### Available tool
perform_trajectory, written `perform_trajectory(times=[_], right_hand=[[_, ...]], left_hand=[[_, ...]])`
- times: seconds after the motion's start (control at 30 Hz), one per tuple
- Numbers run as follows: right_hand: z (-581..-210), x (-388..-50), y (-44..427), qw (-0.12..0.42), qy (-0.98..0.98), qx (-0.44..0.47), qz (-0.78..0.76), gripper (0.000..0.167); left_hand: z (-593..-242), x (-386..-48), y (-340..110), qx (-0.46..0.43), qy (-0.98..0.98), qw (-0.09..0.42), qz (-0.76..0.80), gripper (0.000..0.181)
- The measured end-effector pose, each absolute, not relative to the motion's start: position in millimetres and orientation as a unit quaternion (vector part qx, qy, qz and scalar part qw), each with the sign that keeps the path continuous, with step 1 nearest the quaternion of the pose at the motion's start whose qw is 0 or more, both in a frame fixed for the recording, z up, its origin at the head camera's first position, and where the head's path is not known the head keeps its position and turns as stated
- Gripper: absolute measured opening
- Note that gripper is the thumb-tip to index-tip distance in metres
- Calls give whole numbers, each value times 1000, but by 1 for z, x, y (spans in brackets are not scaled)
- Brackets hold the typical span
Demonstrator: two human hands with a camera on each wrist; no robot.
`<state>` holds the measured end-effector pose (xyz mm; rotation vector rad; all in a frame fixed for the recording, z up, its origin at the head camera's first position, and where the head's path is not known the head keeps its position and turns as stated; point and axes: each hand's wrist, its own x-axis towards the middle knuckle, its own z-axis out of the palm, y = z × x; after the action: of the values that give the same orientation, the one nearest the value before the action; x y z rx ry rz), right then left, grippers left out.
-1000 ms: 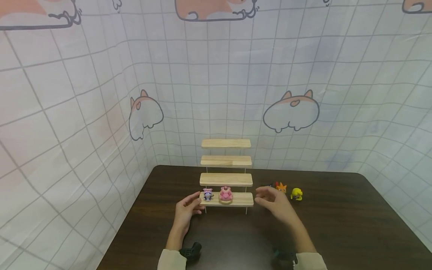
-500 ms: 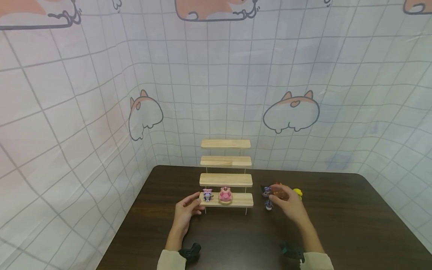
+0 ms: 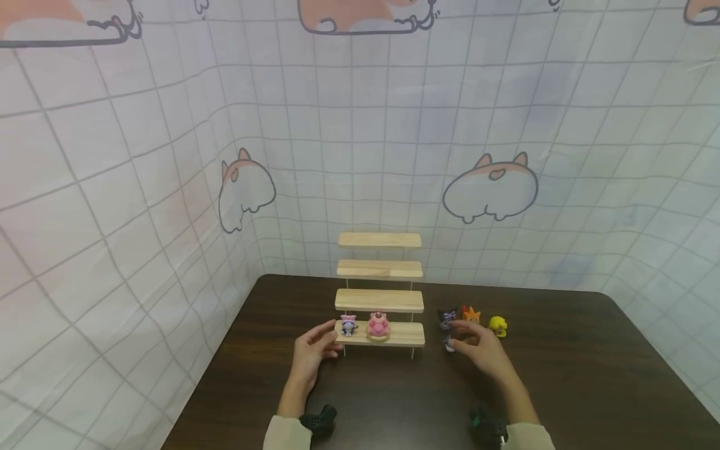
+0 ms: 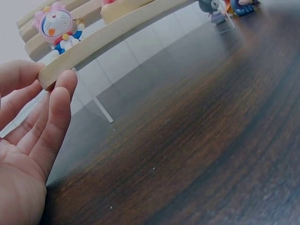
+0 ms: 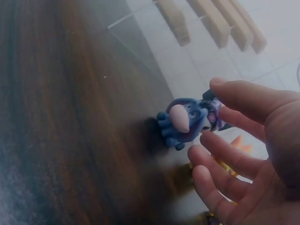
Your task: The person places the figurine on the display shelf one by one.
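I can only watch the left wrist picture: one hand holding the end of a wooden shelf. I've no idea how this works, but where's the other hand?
Observer: The head view has the right hand beside a blue figure; whether they touch, I can't tell.

Visitor: Something pink is cut off at the top of mine. What is it?

Observer: The head view shows it whole: a plump pink figure on a round base.

Visitor: Cute! And which toy sits farthest to the right?

Observer: In the head view, that's a yellow figure, just past the fingers.
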<state>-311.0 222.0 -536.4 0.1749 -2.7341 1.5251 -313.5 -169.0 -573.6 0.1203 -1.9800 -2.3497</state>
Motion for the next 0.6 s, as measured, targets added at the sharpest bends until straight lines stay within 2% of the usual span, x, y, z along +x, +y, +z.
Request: perform_trajectory(times=[0.27, 0.6], right_hand=[[-549, -314, 225, -13, -881, 37, 472, 56], [-555, -315, 221, -10, -878, 17, 479, 49]], left_hand=[[-572, -312, -167, 38, -638, 28, -769, 41], [-570, -312, -166, 49, -641, 28, -765, 39]])
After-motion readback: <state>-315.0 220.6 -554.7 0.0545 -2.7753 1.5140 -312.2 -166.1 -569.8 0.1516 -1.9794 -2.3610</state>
